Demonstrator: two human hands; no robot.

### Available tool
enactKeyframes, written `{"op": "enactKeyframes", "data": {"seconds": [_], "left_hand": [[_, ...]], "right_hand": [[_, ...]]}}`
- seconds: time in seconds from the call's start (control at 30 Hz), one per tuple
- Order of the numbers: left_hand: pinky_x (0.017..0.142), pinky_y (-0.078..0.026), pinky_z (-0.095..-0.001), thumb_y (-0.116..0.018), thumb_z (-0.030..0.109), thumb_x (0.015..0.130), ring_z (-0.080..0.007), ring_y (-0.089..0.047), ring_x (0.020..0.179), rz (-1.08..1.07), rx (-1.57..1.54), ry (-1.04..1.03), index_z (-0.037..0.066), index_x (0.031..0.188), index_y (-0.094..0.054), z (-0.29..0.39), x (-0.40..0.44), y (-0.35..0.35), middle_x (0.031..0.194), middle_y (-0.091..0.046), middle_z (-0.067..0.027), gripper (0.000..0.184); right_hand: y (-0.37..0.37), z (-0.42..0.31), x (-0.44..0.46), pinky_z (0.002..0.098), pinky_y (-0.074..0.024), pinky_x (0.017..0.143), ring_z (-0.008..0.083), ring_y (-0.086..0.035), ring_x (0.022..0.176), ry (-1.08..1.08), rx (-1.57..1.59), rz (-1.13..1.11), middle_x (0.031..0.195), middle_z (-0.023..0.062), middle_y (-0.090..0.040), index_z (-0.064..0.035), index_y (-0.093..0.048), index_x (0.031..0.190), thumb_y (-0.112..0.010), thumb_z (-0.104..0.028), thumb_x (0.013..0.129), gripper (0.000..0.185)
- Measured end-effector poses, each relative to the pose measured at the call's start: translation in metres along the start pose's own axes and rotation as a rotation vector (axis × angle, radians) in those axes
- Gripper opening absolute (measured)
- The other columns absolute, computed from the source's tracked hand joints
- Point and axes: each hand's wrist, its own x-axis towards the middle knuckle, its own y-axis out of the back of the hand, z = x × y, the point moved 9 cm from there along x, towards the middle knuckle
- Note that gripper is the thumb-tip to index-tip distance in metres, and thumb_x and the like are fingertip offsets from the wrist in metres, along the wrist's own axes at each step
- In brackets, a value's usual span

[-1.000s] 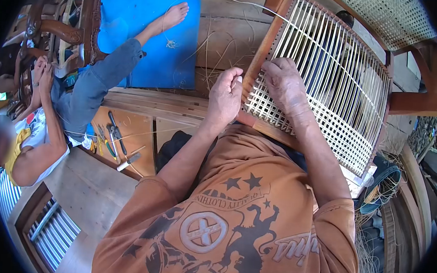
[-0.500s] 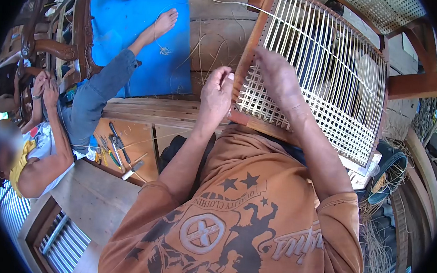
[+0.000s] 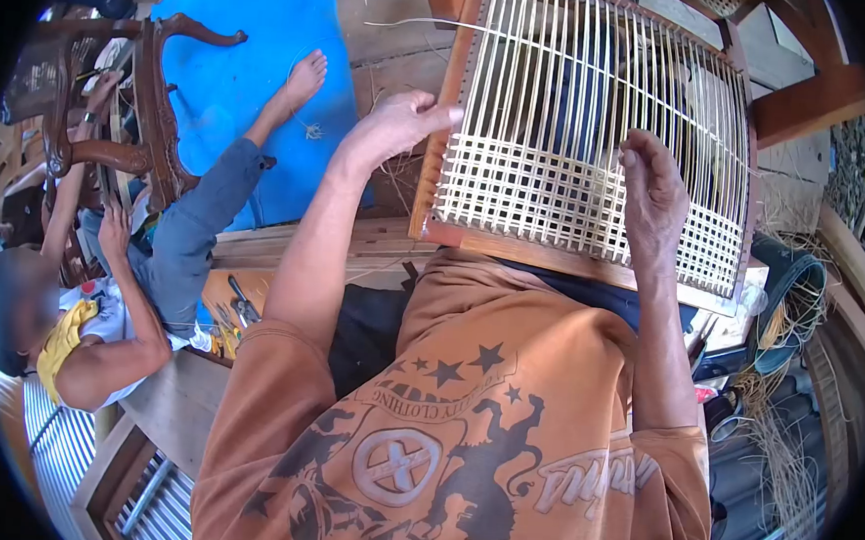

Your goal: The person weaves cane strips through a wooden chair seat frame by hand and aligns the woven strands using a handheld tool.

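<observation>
The wooden seat frame [image 3: 448, 123] rests tilted across my lap, strung with pale cane strands [image 3: 552, 89]. A woven cane band [image 3: 536, 192] fills its near part, and one lone crosswise strand runs farther up. My left hand [image 3: 396, 131] is at the frame's left rail, thumb stretched over the rail and apart from the bent fingers; whether it touches the wood is unclear. Above the woven band, my right hand [image 3: 655, 190] is closed in a pinch, thumb against curled fingers. Whatever lies in that pinch is too small to make out.
At the left sits another person [image 3: 102, 329] beside a carved dark wooden chair [image 3: 155, 114], one bare foot on a blue sheet [image 3: 256, 71]. Hand tools [image 3: 242, 303] lie on a board. Loose cane fibres [image 3: 777, 459] and a dark bucket [image 3: 792, 302] are at the right.
My right hand has moved right across the strands, away from the left rail. My left hand has shifted left, its thumb now stretched out. The view has shifted slightly.
</observation>
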Motion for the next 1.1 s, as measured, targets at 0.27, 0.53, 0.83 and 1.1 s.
{"op": "enactKeyframes", "data": {"seconds": [0.27,0.53,0.83,1.1], "left_hand": [[0.062,-0.047,-0.0329,-0.06,0.045,0.09,-0.0142,-0.054,0.065,-0.193,0.061,0.187,-0.002,0.096,-0.066,-0.013,0.003,-0.008,0.073,-0.063,-0.0062,0.048],[0.052,-0.041,-0.0208,-0.064,0.029,0.089,-0.004,-0.05,0.059,-0.278,0.094,0.035,0.003,0.107,-0.062,-0.037,0.033,-0.018,0.079,-0.06,0.0006,0.032],[0.035,-0.029,-0.0164,-0.061,0.034,0.091,-0.0016,-0.039,0.043,-0.296,-0.002,0.141,0.003,0.108,-0.058,-0.02,0.007,-0.015,0.069,-0.052,0.0047,0.035],[0.034,-0.028,-0.0179,-0.061,0.033,0.092,-0.0026,-0.039,0.041,-0.383,0.094,0.153,0.003,0.109,-0.058,-0.025,0.018,-0.012,0.072,-0.053,0.0041,0.035]], "right_hand": [[0.096,0.031,-0.031,0.0208,-0.0487,0.076,0.0083,-0.06,0.082,-0.114,0.236,0.273,0.095,0.0026,-0.064,0.0005,-0.062,0.111,-0.056,-0.003,0.095,0.018],[0.325,0.158,-0.199,0.0187,-0.0451,0.06,0.0042,-0.055,0.067,-0.44,-0.026,0.914,0.08,-0.0001,-0.061,-0.0032,-0.064,0.105,-0.058,-0.013,0.094,0.016],[0.303,0.238,-0.278,0.0303,-0.0487,0.072,0.0172,-0.062,0.078,-0.672,-0.509,0.716,0.088,0.0097,-0.067,0.0004,-0.065,0.103,-0.058,-0.017,0.092,0.022],[0.316,0.264,-0.215,0.0347,-0.0481,0.084,0.0268,-0.065,0.093,-0.654,-0.625,0.595,0.099,0.0174,-0.068,-0.0031,-0.067,0.107,-0.058,-0.022,0.09,0.027]]}}
